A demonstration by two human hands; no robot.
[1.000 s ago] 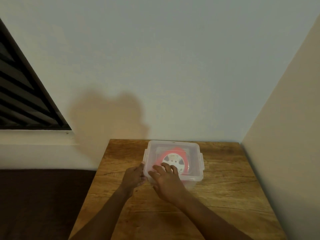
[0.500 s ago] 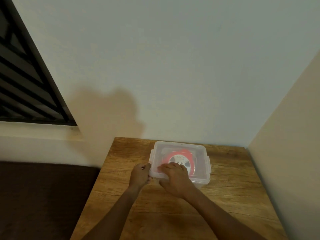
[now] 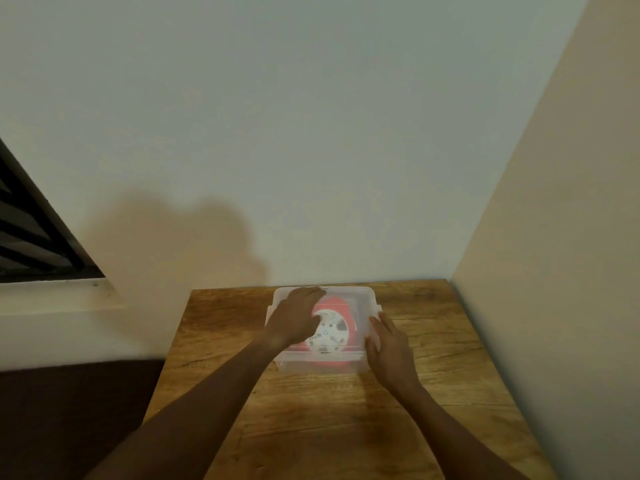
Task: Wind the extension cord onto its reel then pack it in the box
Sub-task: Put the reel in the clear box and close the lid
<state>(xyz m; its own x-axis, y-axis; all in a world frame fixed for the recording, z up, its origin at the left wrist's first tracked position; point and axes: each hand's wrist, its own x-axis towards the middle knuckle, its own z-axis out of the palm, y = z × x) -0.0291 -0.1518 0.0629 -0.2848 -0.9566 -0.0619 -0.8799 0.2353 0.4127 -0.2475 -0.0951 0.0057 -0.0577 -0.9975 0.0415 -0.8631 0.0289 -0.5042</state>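
A clear plastic box (image 3: 363, 299) with its lid on stands at the far middle of the wooden table (image 3: 433, 375). Through the lid I see the red cord reel (image 3: 337, 327) with its white round face lying flat inside. My left hand (image 3: 294, 317) lies on top of the lid, fingers stretched toward the far left corner. My right hand (image 3: 389, 348) rests against the box's right side near the front corner, fingers straight along the edge by the right clip. No loose cord shows.
The table fills a corner: a pale wall (image 3: 311, 150) runs behind it and a beige wall (image 3: 554, 271) along its right edge. A dark window grille (image 3: 31, 233) sits at the left. Dark floor (image 3: 69, 410) lies beyond the table's left edge.
My left hand moved from the box's front left corner up onto the lid. My right hand left the lid's top and went to the box's right side. The camera view shifted.
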